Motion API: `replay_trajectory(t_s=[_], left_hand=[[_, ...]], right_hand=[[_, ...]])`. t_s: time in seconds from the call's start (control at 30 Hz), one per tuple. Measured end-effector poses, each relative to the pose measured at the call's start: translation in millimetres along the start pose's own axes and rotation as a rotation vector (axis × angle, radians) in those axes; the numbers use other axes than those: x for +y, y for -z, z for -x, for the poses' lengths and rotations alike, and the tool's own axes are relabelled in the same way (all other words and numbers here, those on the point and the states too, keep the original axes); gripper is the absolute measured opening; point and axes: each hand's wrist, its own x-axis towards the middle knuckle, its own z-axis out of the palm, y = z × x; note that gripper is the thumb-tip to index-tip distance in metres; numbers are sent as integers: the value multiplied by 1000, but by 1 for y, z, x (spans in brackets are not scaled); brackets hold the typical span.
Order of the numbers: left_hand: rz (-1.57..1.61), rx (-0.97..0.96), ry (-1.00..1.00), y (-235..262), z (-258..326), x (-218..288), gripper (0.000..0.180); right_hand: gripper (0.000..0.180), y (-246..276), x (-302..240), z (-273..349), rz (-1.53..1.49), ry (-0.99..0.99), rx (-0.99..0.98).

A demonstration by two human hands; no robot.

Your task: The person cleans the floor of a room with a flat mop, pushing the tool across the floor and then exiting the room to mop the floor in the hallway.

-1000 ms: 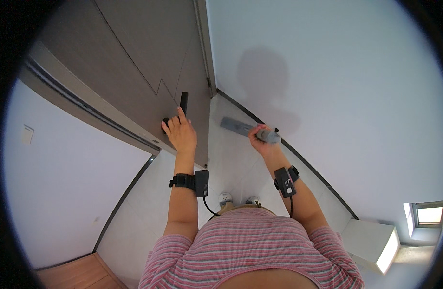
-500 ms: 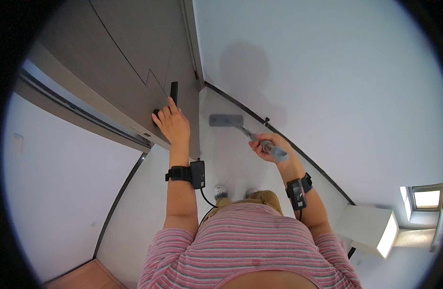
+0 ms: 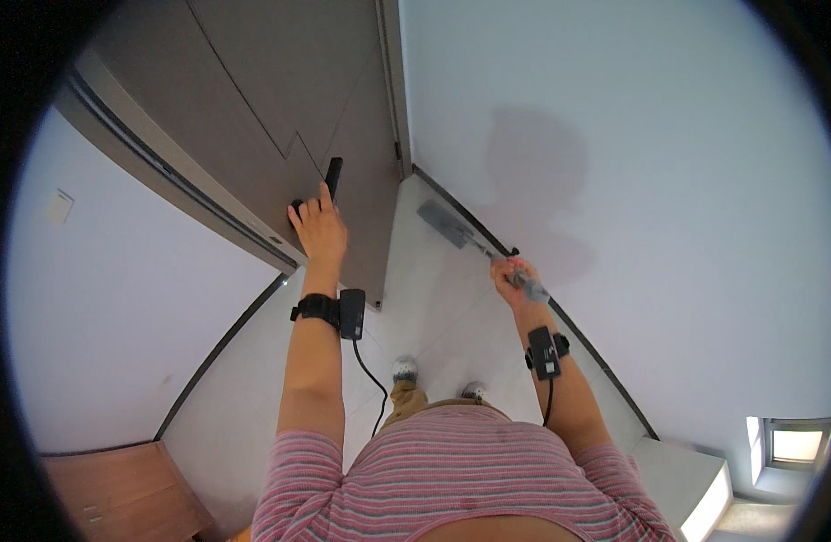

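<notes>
My left hand [image 3: 321, 231] is closed over the black lever handle [image 3: 334, 178] of a grey-brown door [image 3: 280, 99]. Its index finger lies along the lever, and the part under my palm is hidden. The door stands slightly ajar, its edge close to the frame [image 3: 163, 167]. In my right hand [image 3: 513, 278] is the pole of a flat mop, its grey upper end pointing back toward me. The mop's grey rectangular head [image 3: 445, 224] lies slanted near the wall's dark skirting and looks blurred.
A white wall [image 3: 668, 181] with dark skirting runs along the right, with a small black doorstop [image 3: 514, 252] at its foot. A wooden cabinet [image 3: 131, 492] stands at the lower left, a white box-like unit [image 3: 677, 479] at the lower right. My shoes [image 3: 404, 369] are on the pale floor.
The mop head has swung from level to slanted, nearer the skirting. The gap between door and frame looks narrower. My view has shifted, and my left hand stays on the handle.
</notes>
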Motion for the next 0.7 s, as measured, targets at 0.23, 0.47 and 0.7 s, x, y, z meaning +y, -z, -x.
replay_trajectory(t_s=[0.23, 0.47, 0.7], left_hand=[[-49, -35, 61, 5, -2, 2, 43], [-26, 24, 43, 0, -5, 4, 42], [-2, 42, 26, -6, -5, 3, 46]], right_hand=[[38, 9, -31, 40, 897, -266, 374], [64, -9, -28, 81, 1836, -107, 255], [60, -4, -29, 51, 1846, -130, 185]])
